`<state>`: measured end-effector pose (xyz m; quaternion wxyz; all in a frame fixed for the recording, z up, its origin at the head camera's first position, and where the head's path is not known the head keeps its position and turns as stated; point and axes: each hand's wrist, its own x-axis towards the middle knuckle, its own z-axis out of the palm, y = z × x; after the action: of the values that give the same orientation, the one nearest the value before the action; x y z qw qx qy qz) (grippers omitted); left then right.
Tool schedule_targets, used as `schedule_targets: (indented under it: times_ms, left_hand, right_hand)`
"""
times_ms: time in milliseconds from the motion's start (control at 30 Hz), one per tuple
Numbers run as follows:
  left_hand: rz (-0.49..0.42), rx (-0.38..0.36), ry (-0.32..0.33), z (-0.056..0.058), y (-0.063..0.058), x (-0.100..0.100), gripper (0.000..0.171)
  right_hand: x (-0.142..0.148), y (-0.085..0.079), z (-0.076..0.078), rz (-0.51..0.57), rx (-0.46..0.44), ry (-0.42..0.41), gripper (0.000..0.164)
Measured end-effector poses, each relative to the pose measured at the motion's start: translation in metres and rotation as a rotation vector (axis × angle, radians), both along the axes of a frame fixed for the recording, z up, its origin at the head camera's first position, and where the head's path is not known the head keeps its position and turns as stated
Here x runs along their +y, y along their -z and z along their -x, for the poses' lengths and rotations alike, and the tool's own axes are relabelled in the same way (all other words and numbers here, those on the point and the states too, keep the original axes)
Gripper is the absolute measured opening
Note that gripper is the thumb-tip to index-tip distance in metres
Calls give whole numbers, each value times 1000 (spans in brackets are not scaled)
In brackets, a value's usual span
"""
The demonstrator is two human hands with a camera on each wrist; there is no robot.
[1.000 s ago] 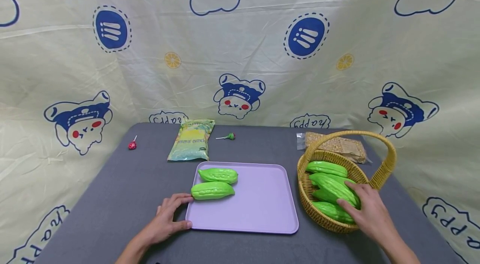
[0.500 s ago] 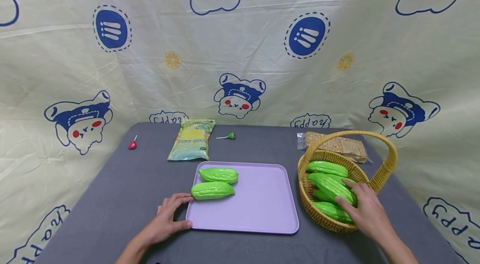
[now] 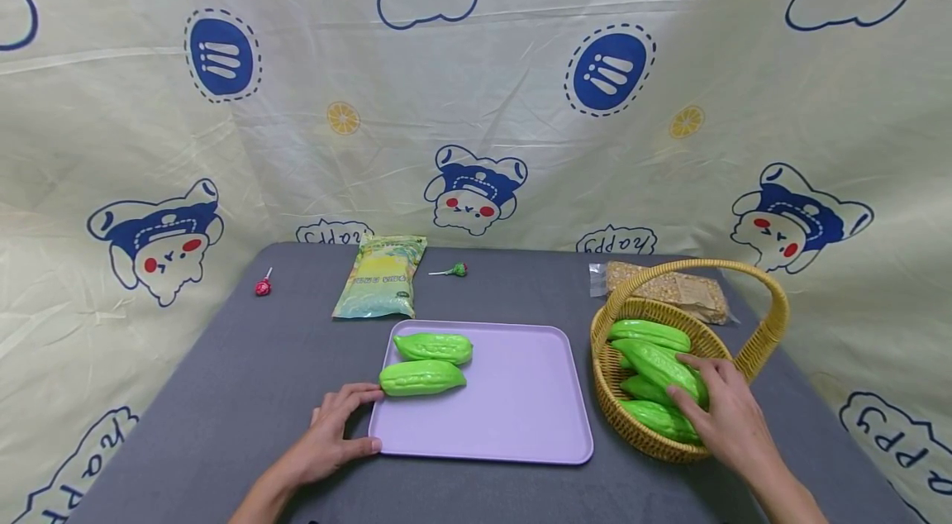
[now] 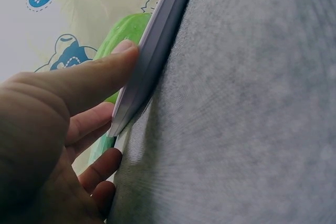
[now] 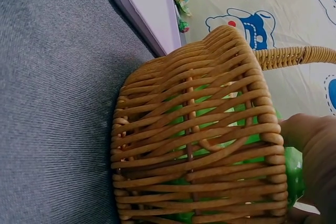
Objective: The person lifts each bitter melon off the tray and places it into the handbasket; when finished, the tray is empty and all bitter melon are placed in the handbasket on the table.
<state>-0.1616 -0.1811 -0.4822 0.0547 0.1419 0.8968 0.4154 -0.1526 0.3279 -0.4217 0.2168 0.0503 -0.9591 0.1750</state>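
Gourd in the right hand, is it?

Yes, pinched between thumb and fingers near one end, with its pointed tip away from the palm. It lies slanted in the basket, above other gourds. I can't tell if it is clear of them; in the right wrist view the weave hides most of the grip.

How would you expect it to handle?

Light and stiff, I'd guess, like moulded plastic. That glossy skin may slip, though the ridges should help. I'd take it round the thick middle, thumb opposite the fingers; held near the end, it could pivot or knock its neighbours. I doubt it's fragile.

And the left hand?

Spread at the tray, fingertips along the left rim and thumb by the near left corner. It lifts nothing; a steadying touch, I'd say.

What's on the tray?

Two more gourds, side by side toward its far left. An index fingertip is just beside the nearer one.

Farther out?

Grain bag behind the basket, green bag behind the tray, with a green lollipop near it. Off left is a red lollipop. All sit on the grey tabletop, against a printed cloth.
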Motion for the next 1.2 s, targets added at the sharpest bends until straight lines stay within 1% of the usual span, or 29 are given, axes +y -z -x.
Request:
schedule_targets:
  times_ms: [133,267,400,633,900,1033,1200]
  left_hand:
    - [-2,6,1,0,0,0,59]
    - [-4,9,1,-1,0,0,58]
    - [-8,13,2,-1,0,0,58]
    - [-4,3,-1,-1,0,0,59]
    - [-7,-7,-3,-1,-1,0,58]
    - [-6,-8,-5,-1,-1,1,59]
    - [0,-14,-7,0,-1,1,59]
  right_hand:
    - [0,1,1,-26,8,2,53]
    - [2,2,3,-37,52,-26,61]
    - [5,3,4,-61,92,-39,62]
    - [4,2,5,-62,98,-19,61]
    - [-10,-5,11,-45,17,51,56]
    - [-17,-7,16,-38,-22,65,56]
    - [-23,-8,21,-5,-109,85,58]
